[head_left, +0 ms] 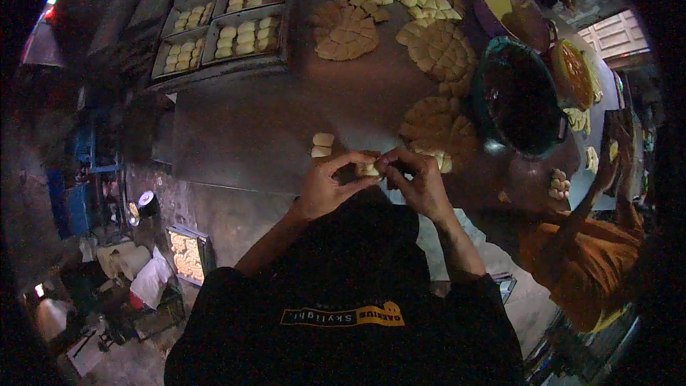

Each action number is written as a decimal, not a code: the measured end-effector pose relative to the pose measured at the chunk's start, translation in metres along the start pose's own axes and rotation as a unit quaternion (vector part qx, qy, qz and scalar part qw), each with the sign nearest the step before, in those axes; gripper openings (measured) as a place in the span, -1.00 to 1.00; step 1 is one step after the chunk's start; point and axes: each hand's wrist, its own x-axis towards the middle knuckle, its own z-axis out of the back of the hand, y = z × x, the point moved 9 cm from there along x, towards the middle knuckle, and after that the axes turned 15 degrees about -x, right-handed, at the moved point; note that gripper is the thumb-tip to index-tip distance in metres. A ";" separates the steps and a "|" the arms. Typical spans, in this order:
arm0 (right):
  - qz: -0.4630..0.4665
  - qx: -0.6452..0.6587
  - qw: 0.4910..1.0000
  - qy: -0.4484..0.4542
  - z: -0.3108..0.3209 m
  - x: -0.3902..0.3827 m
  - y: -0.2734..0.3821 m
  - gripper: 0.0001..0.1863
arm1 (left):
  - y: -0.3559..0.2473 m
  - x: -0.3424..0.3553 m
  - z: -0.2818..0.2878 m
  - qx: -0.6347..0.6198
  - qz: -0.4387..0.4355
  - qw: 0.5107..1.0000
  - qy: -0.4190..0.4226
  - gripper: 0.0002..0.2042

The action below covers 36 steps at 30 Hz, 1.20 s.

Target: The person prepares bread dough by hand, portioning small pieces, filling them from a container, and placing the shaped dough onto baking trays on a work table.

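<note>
My left hand (325, 186) and my right hand (418, 180) meet above the near edge of a metal table (250, 129). Together they pinch a small pale piece of dough (369, 169) between fingertips. Two shaped dough pieces (321, 145) lie on the table just left of my left hand. A scored round of dough (436, 129) lies just beyond my right hand.
Several more scored dough rounds (346, 28) cover the far table. Trays (236, 18) filled with shaped dough pieces stand at the back left. A dark teal bowl (518, 96) and other bowls (511, 11) stand on the right. A person in orange (586, 257) works at the right.
</note>
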 end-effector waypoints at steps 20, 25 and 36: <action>0.059 0.084 0.984 0.142 0.005 0.001 -0.016 -0.81 | 0.056 -0.013 -0.041 -0.089 0.157 0.984 0.003 -0.63; 0.158 -0.112 0.980 0.047 -0.007 -0.003 -0.014 -0.66 | 0.052 -0.011 -0.034 -0.069 0.159 0.985 0.019 -0.69; 0.254 -0.267 0.930 0.006 -0.096 0.000 0.032 -0.61 | 0.068 -0.046 0.058 -0.003 0.033 0.987 -0.159 -0.68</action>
